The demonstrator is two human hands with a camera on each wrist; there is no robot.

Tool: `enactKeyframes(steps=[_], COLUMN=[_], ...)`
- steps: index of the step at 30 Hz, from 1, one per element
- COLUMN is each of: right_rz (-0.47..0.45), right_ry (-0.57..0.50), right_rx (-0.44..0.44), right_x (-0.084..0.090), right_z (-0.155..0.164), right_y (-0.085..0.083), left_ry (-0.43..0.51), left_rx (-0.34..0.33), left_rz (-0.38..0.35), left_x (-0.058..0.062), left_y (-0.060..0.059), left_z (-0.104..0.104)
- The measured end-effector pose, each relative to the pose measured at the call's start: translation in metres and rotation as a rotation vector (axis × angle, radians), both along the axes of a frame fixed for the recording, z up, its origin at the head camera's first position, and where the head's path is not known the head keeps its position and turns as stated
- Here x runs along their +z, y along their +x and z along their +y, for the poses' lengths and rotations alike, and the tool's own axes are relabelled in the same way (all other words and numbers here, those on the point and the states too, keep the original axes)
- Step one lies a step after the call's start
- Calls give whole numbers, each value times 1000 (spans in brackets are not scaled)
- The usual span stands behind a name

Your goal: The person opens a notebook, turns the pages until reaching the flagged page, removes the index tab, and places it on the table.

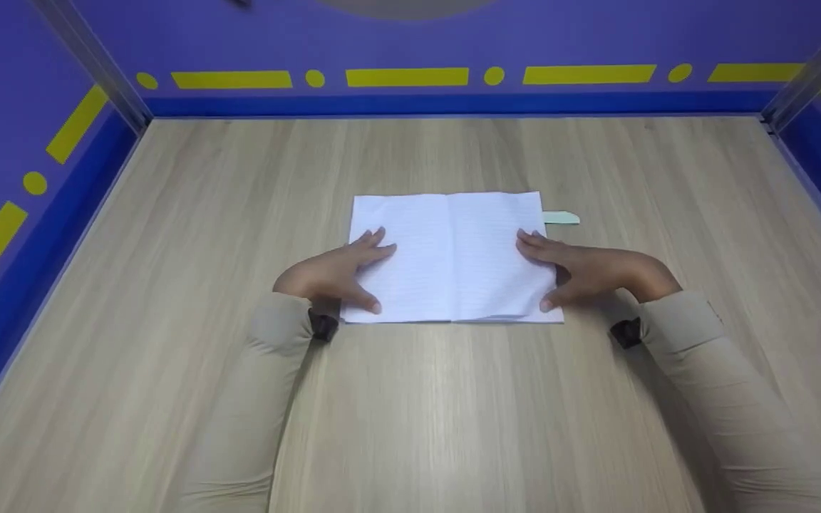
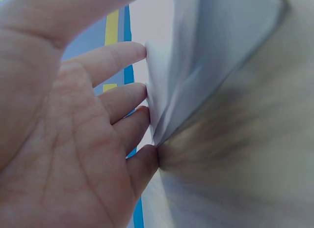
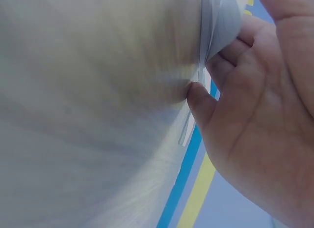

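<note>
— Talk me through it: where's the book?

— The open white lined-paper notebook (image 1: 453, 256) lies flat in the middle of the pale wood-grain table (image 1: 168, 356), spine running away from me. My left hand (image 1: 336, 274) rests on the left page, my right hand (image 1: 581, 267) on the right page — one hand a side, so both halves stay spread and the pages don't spring up.

— Are you gripping it?

— Not clamping. Fingers lie mostly straight, spread over the paper, thumbs down near the front edge. From the left wrist view my fingertips (image 2: 135, 93) meet the page edges; from the right wrist view a fingertip (image 3: 196, 98) sits against the edge of the sheets there. Pressing and touching, nothing pinched that I can make out.

— Anything beside it?

— A small pale green paper tab (image 1: 561, 218) pokes out from under the right page's far corner, lying on the table. Whether it's tucked in or just beside, I can't tell.

— Containers?

— None. Only the purple-and-blue booth walls with yellow dashes (image 1: 410, 75) closing in the table on three sides.
</note>
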State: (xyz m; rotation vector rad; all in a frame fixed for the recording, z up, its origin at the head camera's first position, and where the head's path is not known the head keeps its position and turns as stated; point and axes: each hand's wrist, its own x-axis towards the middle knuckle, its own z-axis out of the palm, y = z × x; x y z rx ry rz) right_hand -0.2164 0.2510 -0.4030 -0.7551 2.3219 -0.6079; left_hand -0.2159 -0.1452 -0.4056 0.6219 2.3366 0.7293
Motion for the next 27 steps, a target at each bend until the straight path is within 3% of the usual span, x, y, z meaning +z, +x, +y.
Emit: enactKeyframes(steps=[17, 21, 27], right_rz=[10, 2, -9], right_ry=[14, -3, 2], right_rx=[-1, 2, -12], right_x=[-1, -1, 0], right_z=[0, 0, -1], right_y=[-1, -1, -2], left_ry=[7, 39, 93], left_rx=[20, 38, 44], left_rz=[41, 99, 258], left_x=[1, 4, 8], left_y=[0, 1, 4], left_z=[2, 4, 12])
